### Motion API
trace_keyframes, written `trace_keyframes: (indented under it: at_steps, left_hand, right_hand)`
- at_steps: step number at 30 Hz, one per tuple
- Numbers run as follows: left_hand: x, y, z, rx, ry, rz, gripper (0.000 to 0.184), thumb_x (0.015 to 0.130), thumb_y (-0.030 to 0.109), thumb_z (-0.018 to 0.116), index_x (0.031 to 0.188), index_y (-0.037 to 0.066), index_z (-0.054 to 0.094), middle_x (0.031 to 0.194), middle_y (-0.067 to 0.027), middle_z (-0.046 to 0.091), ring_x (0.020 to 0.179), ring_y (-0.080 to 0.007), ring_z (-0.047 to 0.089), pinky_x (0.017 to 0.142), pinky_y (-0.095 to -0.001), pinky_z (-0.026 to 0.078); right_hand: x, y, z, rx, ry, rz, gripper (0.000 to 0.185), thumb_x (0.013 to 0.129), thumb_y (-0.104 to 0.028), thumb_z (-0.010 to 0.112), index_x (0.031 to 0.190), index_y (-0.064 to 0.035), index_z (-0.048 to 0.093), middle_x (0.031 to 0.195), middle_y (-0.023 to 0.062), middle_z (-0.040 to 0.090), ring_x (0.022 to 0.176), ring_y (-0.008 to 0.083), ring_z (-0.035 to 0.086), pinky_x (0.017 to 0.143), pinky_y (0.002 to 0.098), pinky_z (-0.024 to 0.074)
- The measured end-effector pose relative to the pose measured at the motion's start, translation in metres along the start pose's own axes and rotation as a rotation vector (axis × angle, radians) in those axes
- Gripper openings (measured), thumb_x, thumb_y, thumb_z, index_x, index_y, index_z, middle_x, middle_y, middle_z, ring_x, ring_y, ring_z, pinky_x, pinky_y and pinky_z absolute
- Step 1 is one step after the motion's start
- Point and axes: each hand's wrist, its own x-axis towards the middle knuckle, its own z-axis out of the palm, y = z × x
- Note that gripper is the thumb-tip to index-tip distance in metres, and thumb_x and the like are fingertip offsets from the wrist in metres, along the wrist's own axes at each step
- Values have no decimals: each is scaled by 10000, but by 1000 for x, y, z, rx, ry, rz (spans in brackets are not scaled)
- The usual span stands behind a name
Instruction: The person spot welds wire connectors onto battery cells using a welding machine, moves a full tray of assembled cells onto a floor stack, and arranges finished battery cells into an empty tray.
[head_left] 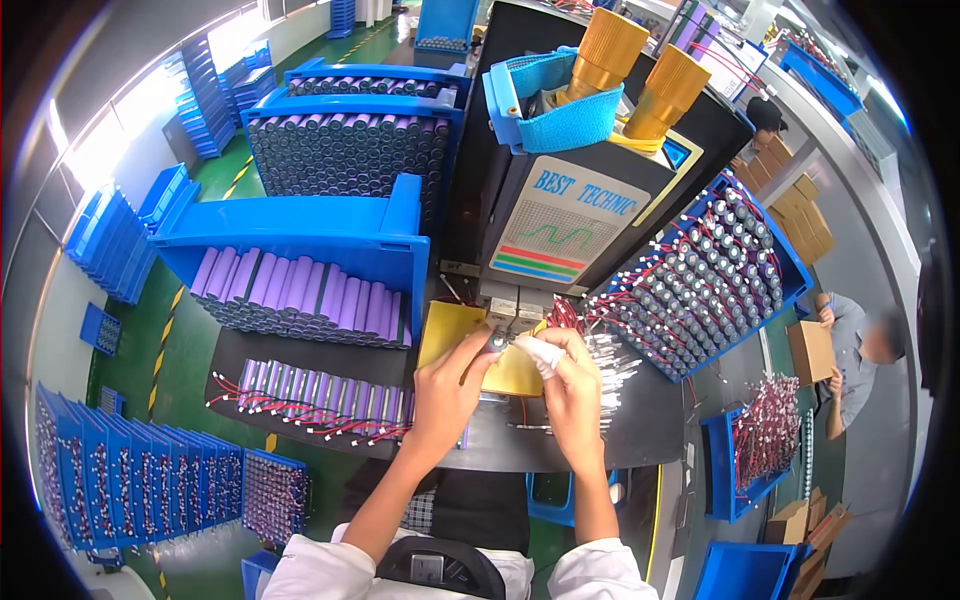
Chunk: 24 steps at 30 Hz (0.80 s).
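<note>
My left hand (455,385) is closed round a cylindrical battery cell (496,343), whose round end faces me below the welding head. My right hand (572,385) is pinched close beside that cell, with a white covering (540,352) at its fingertips. Whatever sits between those fingertips is too small to make out. Both hands are over a yellow pad (450,330) at the foot of the black spot welder (560,220). The welder's thin electrode (515,318) comes down just above the cell's end.
Purple cells fill a blue bin (290,215) at left. A row of cells with red wires (320,400) lies on the dark bench before it. Right, wired cells fill another bin (700,280), beside loose white-tipped leads (610,370). A person (860,350) handles a cardboard box (810,352) farther right.
</note>
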Motion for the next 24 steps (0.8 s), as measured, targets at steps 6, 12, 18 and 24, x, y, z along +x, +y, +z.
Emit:
trace_keyframes:
  at_steps: [6,12,18,24]
  left_hand:
    - [1,3,0,-1,12,-8,201,852,5,696,1037,-53,642,836,-182,693,807,-234,733,670,-305,525]
    - [1,3,2,16,51,0,192,846,12,706,1016,-45,637,797,-181,670,720,-236,702,644,-315,514]
    - [2,3,4,37,92,13,200,841,19,715,1013,-44,636,794,-185,665,696,-255,686,638,-325,511]
    - [2,6,4,49,82,-5,207,839,26,719,1017,-44,640,822,-197,676,733,-307,698,643,-343,517]
  right_hand:
    - [-1,4,2,-2,-4,-26,413,754,145,572,1116,-15,687,1006,143,600,926,302,610,813,363,493]
    - [0,3,4,-44,8,-38,427,727,143,593,1110,-23,682,1010,143,602,945,320,610,833,382,491]
    - [3,1,5,-105,13,-62,268,812,128,568,1047,40,661,994,136,606,918,269,616,822,316,488]
    - [3,2,5,-88,15,-54,264,813,127,570,1044,39,663,988,133,605,920,268,615,825,319,486]
